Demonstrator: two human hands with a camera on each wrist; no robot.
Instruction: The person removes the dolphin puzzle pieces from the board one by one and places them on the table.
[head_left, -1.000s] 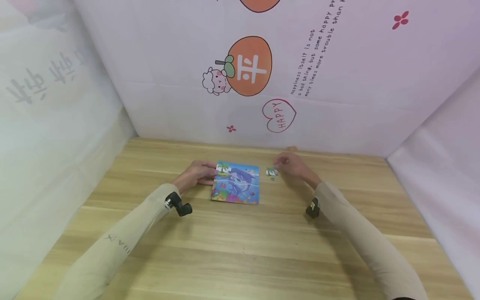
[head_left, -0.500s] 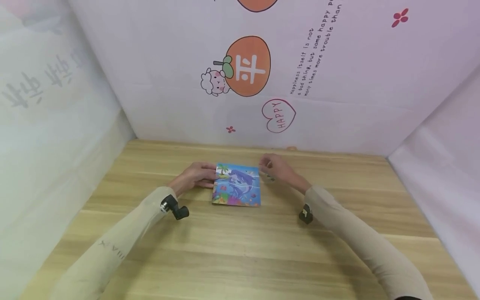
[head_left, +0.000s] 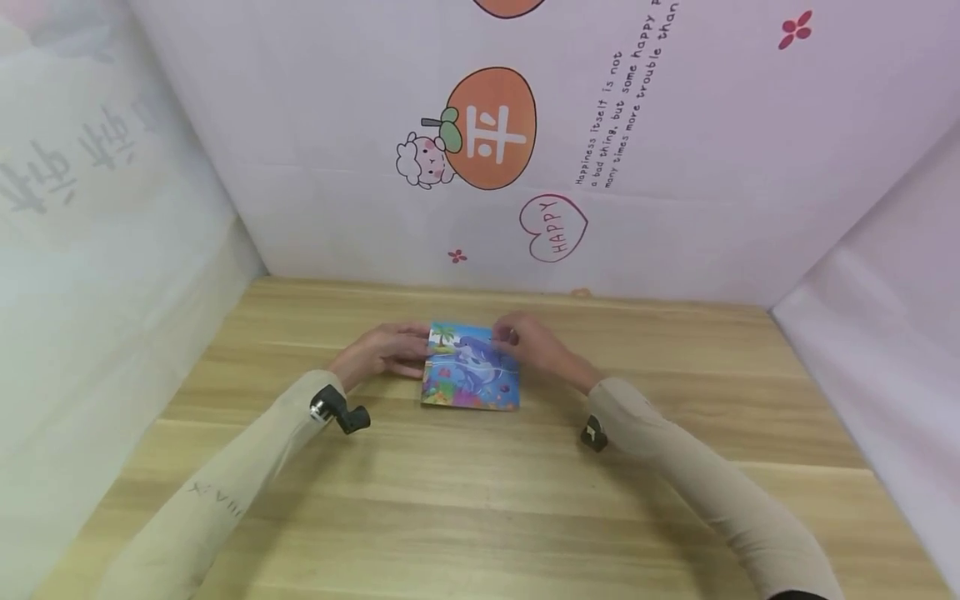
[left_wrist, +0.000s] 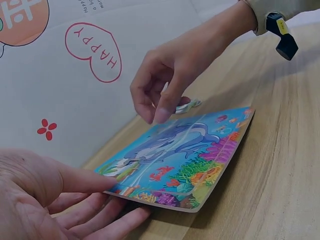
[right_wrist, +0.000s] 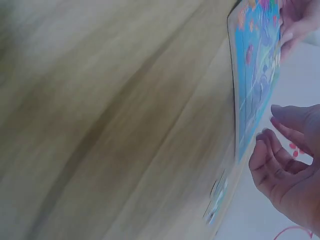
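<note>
A square puzzle board [head_left: 472,379] with dolphins, a palm tree and coral lies at the table's far middle. My left hand [head_left: 386,348] pinches its left edge, thumb [left_wrist: 92,181] on top and fingers below, tilting the board in the left wrist view. Above its upper right part is my right hand [head_left: 528,340], fingers bent and thumb close to the index finger. No piece shows between its fingertips in the right wrist view. Small loose puzzle pieces [right_wrist: 216,197] lie on the table beside the board; the right hand hides them in the head view.
The wood-grain table [head_left: 487,500] meets a white printed cloth wall [head_left: 337,167] just behind the board. More white cloth hangs at left [head_left: 97,275] and right [head_left: 885,275]. Both forearms wear beige sleeves with black wrist cameras [head_left: 341,408].
The right hand has moved left, from beyond the loose pieces to over the board's upper right. The left hand stays at the board's left edge.
</note>
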